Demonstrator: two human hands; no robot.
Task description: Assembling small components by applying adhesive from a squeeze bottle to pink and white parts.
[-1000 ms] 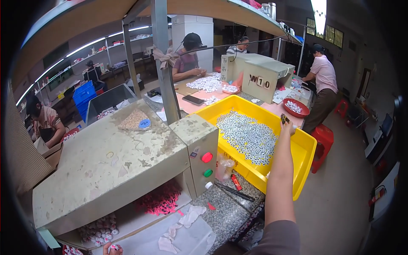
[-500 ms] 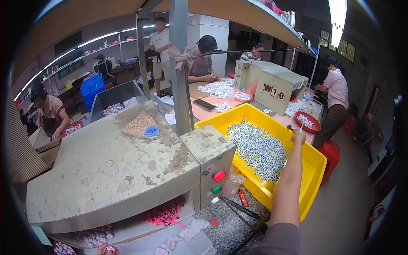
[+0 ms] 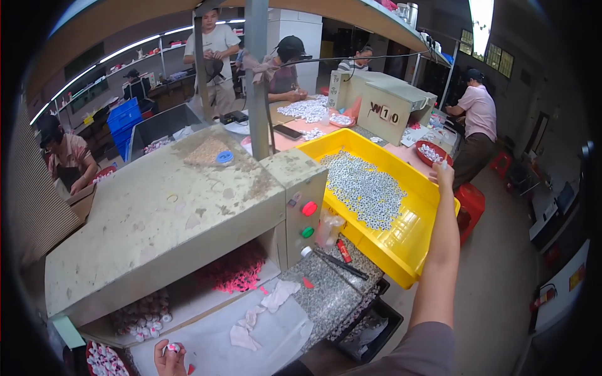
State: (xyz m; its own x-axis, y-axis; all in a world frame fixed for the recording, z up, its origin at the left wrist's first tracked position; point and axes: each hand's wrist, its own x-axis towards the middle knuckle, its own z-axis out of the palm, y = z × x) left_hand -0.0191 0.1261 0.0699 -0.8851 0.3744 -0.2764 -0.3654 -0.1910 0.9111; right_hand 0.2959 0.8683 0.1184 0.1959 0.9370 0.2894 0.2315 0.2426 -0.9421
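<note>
1. Beige housing: along bench's left side.
2. Yellow tray: at bench's right edge, loose white pieces inside.
3. Right hand: by tray's right rim, fingers curled on small pale item, details unclear.
4. Left hand: by bench's near edge, thumb and fingers pinching white-and-pink piece.

Blue crates stand at left, a red stool at right.

The speckled bench bears a machine and white sheet.
</note>
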